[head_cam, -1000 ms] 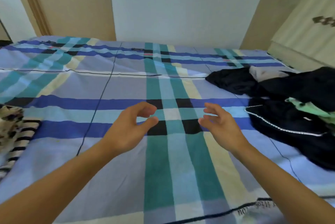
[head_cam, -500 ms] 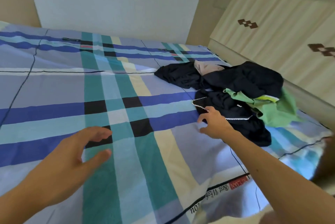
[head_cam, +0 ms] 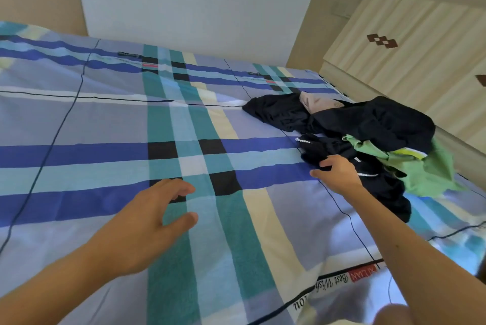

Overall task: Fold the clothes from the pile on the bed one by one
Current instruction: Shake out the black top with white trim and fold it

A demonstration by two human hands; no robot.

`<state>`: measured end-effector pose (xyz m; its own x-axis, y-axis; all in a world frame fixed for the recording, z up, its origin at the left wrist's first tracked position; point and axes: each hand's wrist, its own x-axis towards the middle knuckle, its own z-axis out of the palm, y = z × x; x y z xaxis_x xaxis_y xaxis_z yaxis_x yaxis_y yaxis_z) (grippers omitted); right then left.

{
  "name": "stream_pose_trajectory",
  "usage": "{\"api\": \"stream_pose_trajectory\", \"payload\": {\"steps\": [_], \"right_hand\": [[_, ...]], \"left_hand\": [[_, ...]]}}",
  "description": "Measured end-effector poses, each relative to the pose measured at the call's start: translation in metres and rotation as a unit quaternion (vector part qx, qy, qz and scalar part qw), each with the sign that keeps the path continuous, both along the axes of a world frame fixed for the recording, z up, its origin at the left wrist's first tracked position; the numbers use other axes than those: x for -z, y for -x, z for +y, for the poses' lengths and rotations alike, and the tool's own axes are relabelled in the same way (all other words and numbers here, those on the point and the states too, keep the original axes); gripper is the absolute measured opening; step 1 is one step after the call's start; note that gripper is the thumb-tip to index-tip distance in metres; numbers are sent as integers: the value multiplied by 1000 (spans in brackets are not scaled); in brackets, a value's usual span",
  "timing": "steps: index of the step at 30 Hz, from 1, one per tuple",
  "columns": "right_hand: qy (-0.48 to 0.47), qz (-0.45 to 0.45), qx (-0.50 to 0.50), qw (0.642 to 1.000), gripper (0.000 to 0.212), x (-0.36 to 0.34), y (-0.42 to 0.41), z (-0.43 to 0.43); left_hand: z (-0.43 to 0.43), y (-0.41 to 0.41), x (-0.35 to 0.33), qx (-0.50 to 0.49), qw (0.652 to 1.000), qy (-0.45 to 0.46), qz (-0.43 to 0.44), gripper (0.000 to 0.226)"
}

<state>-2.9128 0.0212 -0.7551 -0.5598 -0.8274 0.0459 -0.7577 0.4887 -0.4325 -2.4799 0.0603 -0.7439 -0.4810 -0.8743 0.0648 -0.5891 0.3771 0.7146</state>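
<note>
The pile (head_cam: 368, 124) lay far right. The right hand (head_cam: 339, 174) touched its near black garment (head_cam: 389, 193), grip unclear; the left hand (head_cam: 155, 216) hovered released, well apart leftward.

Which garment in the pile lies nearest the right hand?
The black garment with white beaded trim, directly at the right hand; the green garment and the other dark garment lie farther off.

right hand (head_cam: 339, 174) is covering black bead-trimmed garment's (head_cam: 389, 190) edge, grip unclear; beige cloth (head_cam: 315, 102) is lying half-buried
</note>
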Motion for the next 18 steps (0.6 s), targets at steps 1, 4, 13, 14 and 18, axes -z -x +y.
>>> {"api": "stream_pose_trajectory", "payload": {"steps": [1, 4, 13, 14, 18], "right_hand": [[28, -31, -9, 999, 51, -8, -8, 0], [102, -102, -70, 987, 42, -35, -45, 0], [52, -360, -494, 790, 56, -99, -263, 55], [59, -376, -504, 775, 59, -101, -271, 56], [160, -360, -455, 799, 64, -103, -272, 37]], "left_hand": [[-1, 3, 1, 0, 1000, -1, 3, 39], [-3, 14, 7, 5, 1000, -16, 7, 38], [3, 16, -20, -73, 941, -106, 314, 63], [4, 11, -26, -128, 929, -88, 337, 47], [-4, -15, -41, -330, 848, -154, 386, 10]]}}
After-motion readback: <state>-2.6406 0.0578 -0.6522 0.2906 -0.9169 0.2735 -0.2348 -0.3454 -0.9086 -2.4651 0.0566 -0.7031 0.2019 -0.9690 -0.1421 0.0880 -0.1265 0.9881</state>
